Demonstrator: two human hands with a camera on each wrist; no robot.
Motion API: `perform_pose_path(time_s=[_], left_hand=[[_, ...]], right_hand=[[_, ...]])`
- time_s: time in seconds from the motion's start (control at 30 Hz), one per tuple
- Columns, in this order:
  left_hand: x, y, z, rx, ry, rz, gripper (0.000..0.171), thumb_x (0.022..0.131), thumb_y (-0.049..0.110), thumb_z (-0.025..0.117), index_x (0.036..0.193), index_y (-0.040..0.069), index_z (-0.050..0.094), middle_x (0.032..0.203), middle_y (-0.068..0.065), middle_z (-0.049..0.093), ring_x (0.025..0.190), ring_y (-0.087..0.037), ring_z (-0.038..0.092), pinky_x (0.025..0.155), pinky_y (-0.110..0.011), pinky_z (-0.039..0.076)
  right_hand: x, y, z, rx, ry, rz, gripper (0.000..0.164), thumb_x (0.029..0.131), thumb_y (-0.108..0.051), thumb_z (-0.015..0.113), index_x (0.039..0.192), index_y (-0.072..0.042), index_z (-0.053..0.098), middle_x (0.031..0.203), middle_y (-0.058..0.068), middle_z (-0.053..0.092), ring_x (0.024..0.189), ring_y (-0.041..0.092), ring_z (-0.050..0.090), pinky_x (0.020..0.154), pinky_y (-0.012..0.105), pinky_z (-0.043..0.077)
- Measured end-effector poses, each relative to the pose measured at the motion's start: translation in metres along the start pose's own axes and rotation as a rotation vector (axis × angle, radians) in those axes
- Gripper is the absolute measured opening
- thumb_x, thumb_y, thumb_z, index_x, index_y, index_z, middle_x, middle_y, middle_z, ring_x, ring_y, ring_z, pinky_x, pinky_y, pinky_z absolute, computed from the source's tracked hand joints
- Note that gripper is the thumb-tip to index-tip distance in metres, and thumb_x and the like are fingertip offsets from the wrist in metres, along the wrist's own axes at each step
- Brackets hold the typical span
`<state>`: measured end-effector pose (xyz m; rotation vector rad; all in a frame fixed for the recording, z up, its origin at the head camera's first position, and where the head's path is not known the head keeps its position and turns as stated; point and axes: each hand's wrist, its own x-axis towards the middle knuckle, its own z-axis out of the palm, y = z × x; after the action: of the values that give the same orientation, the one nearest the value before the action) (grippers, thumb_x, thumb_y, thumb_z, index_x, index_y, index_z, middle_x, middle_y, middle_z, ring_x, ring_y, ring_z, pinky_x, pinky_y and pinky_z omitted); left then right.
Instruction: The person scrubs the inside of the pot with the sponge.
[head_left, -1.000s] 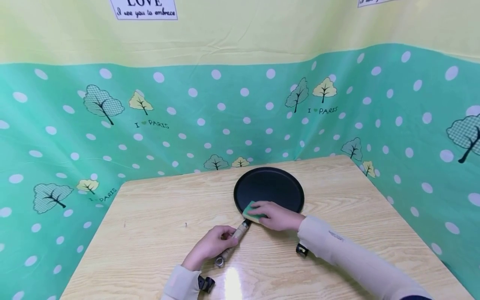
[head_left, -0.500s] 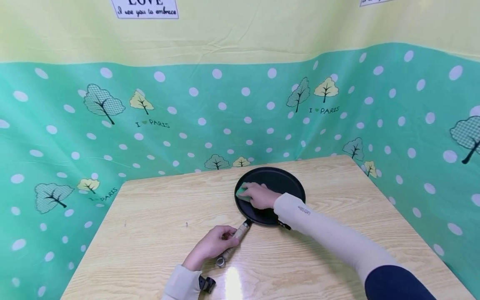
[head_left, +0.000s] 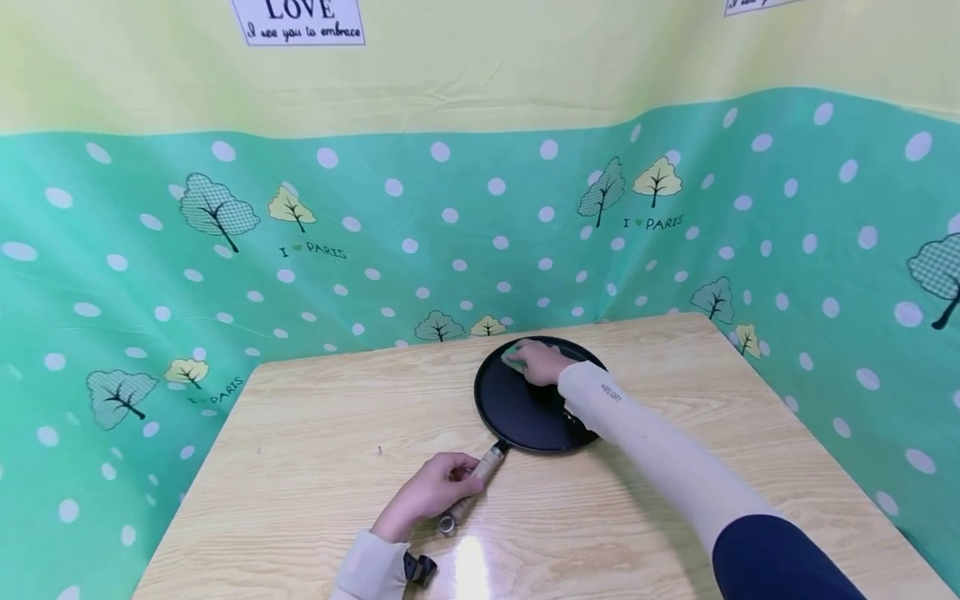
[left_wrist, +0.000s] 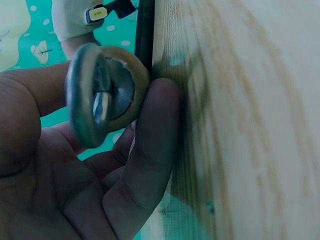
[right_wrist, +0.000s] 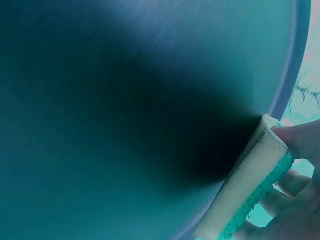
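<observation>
A round black flat pan lies on the wooden table, its handle pointing toward the front left. My left hand holds that wood-coloured handle between thumb and fingers. In the left wrist view the metal hanging ring at the handle's end shows close up, with the fingers beside and below it. Over the pan's far left part, my right hand grips a sponge. Its pale foam side is against the pan by the raised rim, and the green scouring layer faces the fingers.
The wooden table stretches out to the left of the pan, with its back edge close behind the pan. A green and yellow printed cloth hangs around the back and sides. Light glares on the tabletop near the front.
My right hand has moved the sponge from the pan's near rim by the handle, along the left side, to the far rim. The left hand keeps its hold on the handle.
</observation>
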<state>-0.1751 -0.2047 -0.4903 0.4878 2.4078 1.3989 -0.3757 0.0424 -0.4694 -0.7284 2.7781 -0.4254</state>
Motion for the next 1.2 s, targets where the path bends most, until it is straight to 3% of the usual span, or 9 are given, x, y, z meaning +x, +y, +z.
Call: perform_pose_path(time_s=[0.27,0.6,0.87,1.0,1.2], left_hand=[[0.0,-0.001,0.002,-0.011,0.004,-0.001,0.027,0.097,0.009,0.073,0.118,-0.007,0.073,0.091,-0.003,0.065,0.083,-0.017,0.057,0.073,-0.026,0.048],[0.001,-0.001,-0.001,0.001,0.002,0.003,0.028,0.097,0.01,0.073,0.119,-0.007,0.073,0.092,-0.003,0.066,0.084,-0.017,0.057,0.073,-0.027,0.047],[0.002,0.0,0.0,0.014,-0.004,0.002,0.028,0.098,0.011,0.073,0.119,-0.007,0.072,0.092,-0.002,0.066,0.085,-0.017,0.057,0.075,-0.028,0.048],[0.002,0.0,-0.001,0.014,0.0,0.004,0.027,0.098,0.011,0.073,0.119,-0.007,0.073,0.092,-0.002,0.065,0.084,-0.016,0.057,0.075,-0.028,0.048],[0.001,0.0,-0.002,0.015,-0.006,0.022,0.028,0.099,0.011,0.072,0.119,-0.008,0.072,0.094,-0.004,0.067,0.085,-0.014,0.057,0.076,-0.027,0.048]], right_hand=[[-0.021,0.032,-0.016,-0.031,-0.023,0.022,0.053,0.102,0.005,0.049,0.152,-0.008,0.056,0.157,0.021,0.048,0.147,0.044,0.041,0.113,0.075,0.029],[-0.062,0.05,-0.033,-0.05,-0.082,0.028,0.055,0.098,0.013,0.048,0.149,-0.004,0.059,0.155,0.021,0.052,0.146,0.046,0.041,0.111,0.077,0.03],[-0.114,0.053,-0.033,-0.074,-0.096,-0.024,0.048,0.1,0.013,0.05,0.145,0.0,0.062,0.148,0.026,0.056,0.139,0.051,0.048,0.105,0.081,0.033],[-0.137,0.047,-0.029,-0.113,-0.066,-0.093,0.048,0.098,0.014,0.051,0.141,0.0,0.065,0.142,0.026,0.059,0.131,0.051,0.056,0.096,0.082,0.04],[-0.163,0.033,-0.025,-0.075,-0.063,-0.126,0.042,0.1,0.011,0.052,0.138,-0.001,0.067,0.141,0.023,0.062,0.132,0.051,0.054,0.097,0.084,0.036]])
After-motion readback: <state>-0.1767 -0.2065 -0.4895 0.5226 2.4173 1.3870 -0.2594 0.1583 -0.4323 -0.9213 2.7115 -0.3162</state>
